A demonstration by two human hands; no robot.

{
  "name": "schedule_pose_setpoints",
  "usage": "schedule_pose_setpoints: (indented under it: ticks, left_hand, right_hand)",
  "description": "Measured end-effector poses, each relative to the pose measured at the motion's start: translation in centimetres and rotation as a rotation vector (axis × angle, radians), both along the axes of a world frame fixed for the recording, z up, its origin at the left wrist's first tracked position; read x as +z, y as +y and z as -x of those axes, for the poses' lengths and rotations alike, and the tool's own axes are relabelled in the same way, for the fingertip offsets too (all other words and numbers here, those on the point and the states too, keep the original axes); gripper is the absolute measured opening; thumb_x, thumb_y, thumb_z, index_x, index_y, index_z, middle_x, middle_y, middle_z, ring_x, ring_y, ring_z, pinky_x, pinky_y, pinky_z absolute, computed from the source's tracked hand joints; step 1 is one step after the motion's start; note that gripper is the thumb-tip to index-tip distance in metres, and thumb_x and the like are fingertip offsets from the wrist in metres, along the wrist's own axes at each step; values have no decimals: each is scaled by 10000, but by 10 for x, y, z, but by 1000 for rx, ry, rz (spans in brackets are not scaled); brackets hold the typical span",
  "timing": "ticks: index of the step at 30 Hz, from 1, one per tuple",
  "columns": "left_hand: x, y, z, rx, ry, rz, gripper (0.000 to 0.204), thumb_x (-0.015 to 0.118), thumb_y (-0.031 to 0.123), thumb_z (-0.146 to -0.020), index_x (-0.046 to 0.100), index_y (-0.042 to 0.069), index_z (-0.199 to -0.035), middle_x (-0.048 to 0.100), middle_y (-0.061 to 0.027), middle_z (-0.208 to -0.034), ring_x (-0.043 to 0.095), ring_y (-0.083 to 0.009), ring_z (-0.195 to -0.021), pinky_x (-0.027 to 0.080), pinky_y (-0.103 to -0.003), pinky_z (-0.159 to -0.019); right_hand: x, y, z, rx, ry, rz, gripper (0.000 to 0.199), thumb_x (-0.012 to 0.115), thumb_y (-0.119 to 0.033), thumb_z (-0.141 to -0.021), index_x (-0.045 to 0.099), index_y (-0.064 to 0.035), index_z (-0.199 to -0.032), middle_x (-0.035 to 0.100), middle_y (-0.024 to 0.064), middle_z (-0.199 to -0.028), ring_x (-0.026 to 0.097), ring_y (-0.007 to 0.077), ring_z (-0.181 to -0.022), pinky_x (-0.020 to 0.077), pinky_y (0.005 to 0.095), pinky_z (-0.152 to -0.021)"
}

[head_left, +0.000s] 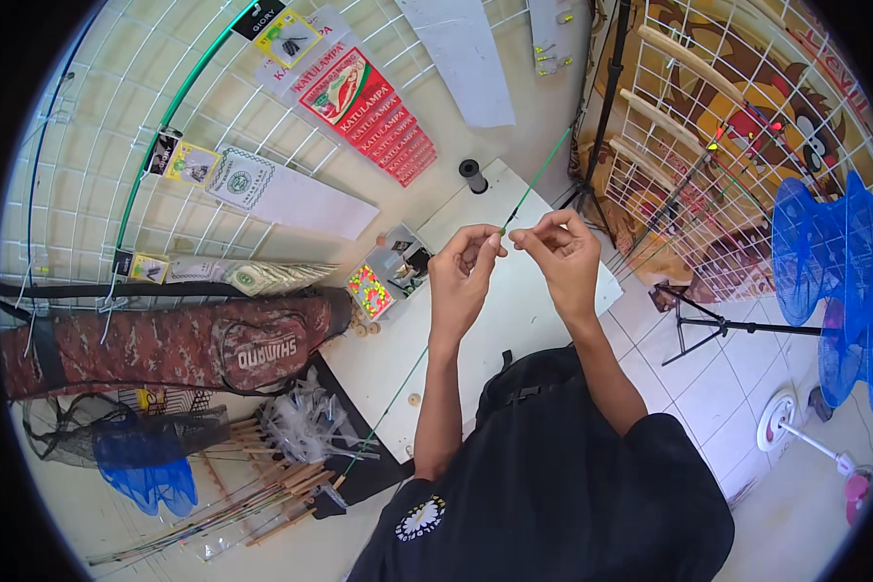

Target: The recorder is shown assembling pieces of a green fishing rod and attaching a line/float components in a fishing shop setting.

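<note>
A thin green fishing rod [540, 174] slants across the white table from lower left to upper right, with a dark section just above my fingers. My left hand [464, 274] is closed, its thumb and fingertips pinching the rod. Facing it, my right hand [565, 260] is also closed in a pinch beside the same spot, fingertips almost touching the left ones. Whatever lies between the right fingertips is too small to make out. The rod's lower part passes behind my left forearm to a light-coloured butt end near the table's left edge.
On the white table [509, 325] stand a black cylinder [472, 176] and a clear box [398, 254] of small items. Left are a camouflage rod bag [165, 341], bundled rods and plastic wrapping [315, 417]. A black tripod [713, 328] and blue nets [834, 262] occupy the right.
</note>
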State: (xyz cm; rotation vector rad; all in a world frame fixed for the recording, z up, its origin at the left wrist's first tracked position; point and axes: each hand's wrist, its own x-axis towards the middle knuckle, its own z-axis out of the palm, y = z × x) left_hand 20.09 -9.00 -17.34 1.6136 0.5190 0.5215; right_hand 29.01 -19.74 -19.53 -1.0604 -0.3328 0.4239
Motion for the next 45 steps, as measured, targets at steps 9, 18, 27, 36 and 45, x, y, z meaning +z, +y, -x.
schedule_pose_setpoints:
  ticks: [9,18,27,36,45]
  left_hand:
    - [3,1,1,2,-8,18,170,611,110,-957,640,-43,-1027,661,-38,-829,605,-55,-755,445,-194,-630]
    - [2,2,1,-7,-8,30,165,614,111,-956,641,-36,-1027,656,-33,-819,579,-40,-723,415,-188,-588]
    - [6,-1,2,-7,-7,15,163,616,109,-954,640,-36,-1024,656,-33,-820,580,-40,-719,413,-187,-588]
    - [2,-3,1,5,-15,-16,155,615,99,-951,643,-38,-1019,661,-38,-814,607,-54,-738,438,-190,-611]
    - [-2,-3,-2,18,-13,-21,165,617,108,-952,648,-38,-1021,660,-37,-800,604,-50,-720,426,-190,-588]
  right_hand:
    - [1,2,-3,37,5,-6,195,715,24,-832,533,-16,-887,686,97,-795,650,99,-759,517,237,-734]
    - [2,2,-8,61,13,7,208,725,-8,-834,562,-12,-961,698,101,-796,660,110,-767,513,248,-746]
    - [7,2,-8,43,18,15,208,725,-28,-838,613,17,-1007,708,94,-813,657,110,-769,511,245,-749]
    - [2,7,-6,26,72,-32,122,710,-53,-854,679,27,-940,702,72,-838,623,94,-755,490,229,-717]
    - [-2,10,-7,-24,104,-52,122,659,-100,-907,640,6,-964,683,85,-936,613,108,-822,488,267,-787]
